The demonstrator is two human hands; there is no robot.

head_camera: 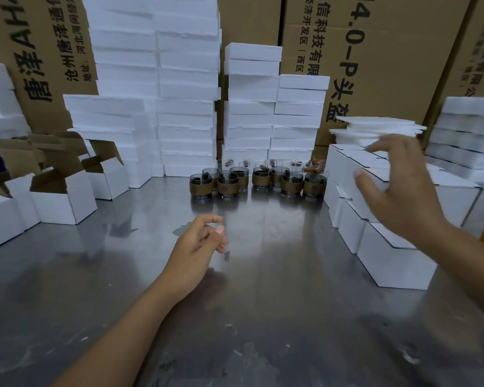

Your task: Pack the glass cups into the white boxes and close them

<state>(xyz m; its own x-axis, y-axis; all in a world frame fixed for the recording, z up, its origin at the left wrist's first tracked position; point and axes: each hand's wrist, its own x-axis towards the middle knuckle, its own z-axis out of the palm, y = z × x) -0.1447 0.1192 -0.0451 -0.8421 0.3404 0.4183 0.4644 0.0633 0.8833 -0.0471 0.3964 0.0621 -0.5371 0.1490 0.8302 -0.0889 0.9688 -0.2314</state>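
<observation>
Steel tabletop (277, 317), scuffed and reflective, filled the near field. A wide stretch of it showed between the two forearms and ran on toward the cups.

Left hand (199, 241): hovered low over the middle of the table, fingers loosely curled, thumb near the forefinger, nothing held.

Right hand (397, 185): raised at the right over the closed white boxes (394, 263), fingers spread and relaxed, nothing held. The fingertips were blurred, and whether they touched a box top could not be told.

The closed boxes stood in stepped rows along the right side. Their nearest corner jutted in toward the centre, narrowing the steel there.

Open white boxes (65, 205) lined the left side with brown-lined flaps upright, their front faces forming the left boundary of the working space.

Glass cups (259, 178), each banded with a brown sleeve, stood upright in a cluster at the far middle of the table. They stood between the two groups of boxes and well apart from both hands. Clearer glasses stood just behind them.

White foam blocks (185, 88) rose in tall stacks behind the cups, closing off the far edge. Thin foam sheets (375, 127) lay piled behind the right hand. Printed cardboard cartons (397, 65) formed the rear wall.
</observation>
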